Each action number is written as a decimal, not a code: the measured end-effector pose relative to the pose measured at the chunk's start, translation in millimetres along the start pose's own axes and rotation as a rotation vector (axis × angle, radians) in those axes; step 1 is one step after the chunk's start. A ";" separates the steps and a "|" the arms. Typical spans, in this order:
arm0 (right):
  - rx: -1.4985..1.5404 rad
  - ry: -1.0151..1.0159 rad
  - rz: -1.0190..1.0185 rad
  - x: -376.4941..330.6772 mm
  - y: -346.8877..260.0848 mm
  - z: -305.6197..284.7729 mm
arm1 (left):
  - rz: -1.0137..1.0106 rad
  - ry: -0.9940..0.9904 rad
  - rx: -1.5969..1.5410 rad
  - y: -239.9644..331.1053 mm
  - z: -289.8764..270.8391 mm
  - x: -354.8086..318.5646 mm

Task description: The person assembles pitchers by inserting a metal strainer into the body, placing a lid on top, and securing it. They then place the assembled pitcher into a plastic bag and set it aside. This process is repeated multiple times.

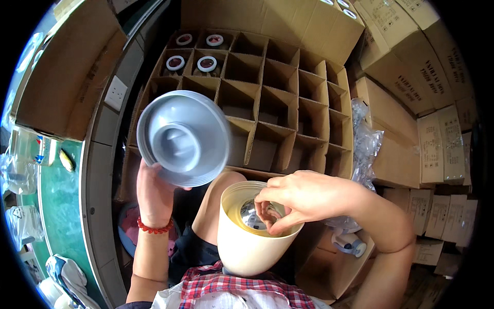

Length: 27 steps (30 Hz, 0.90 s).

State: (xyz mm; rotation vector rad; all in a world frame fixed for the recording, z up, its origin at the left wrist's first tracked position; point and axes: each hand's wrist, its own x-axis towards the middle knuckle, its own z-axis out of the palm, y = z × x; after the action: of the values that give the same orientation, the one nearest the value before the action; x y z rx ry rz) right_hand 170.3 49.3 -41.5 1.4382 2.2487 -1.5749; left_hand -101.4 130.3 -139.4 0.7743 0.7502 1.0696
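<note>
My left hand (156, 192) grips a grey round plastic base (212, 129) by its lower edge. The base is tilted up, with its stepped, dished face showing. A cream cylindrical vacuum flask body (252, 252) stands between my legs, its threaded mouth facing up. Inside it sits a shiny silver glass liner (250, 216) with a rounded end. My right hand (296, 198) reaches over the rim from the right, fingers curled and drawn together down in the mouth by the liner. Whatever those fingertips may hold is hidden.
Ahead stands a cardboard carton with dividers (260, 123); several red-and-white-topped flasks (207, 64) fill its far-left cells. Stacked cartons (406, 67) line the right, beside clear plastic wrap (364, 149). On the left runs a green-topped bench (60, 206). A white-and-grey flask (350, 243) lies at lower right.
</note>
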 end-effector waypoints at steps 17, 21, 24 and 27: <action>-0.855 1.053 0.202 -12.7 -46.4 20.7 | 0.284 -0.343 0.279 32.7 72.9 -52.2; -1.193 1.177 -0.199 -21.7 -53.8 26.4 | 0.313 -0.385 0.324 32.5 70.9 -58.9; -0.722 1.330 -0.067 -18.9 -55.7 34.9 | 0.584 -0.406 0.568 32.7 86.1 -71.8; 0.731 0.966 0.018 -22.9 -46.1 28.0 | 0.847 -0.471 0.763 43.3 97.0 -76.0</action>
State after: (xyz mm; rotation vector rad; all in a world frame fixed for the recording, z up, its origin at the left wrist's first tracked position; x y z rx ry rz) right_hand 139.0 10.7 -10.5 2.9105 1.9873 -2.1215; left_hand -63.3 53.5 -40.8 2.0419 0.3919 1.2555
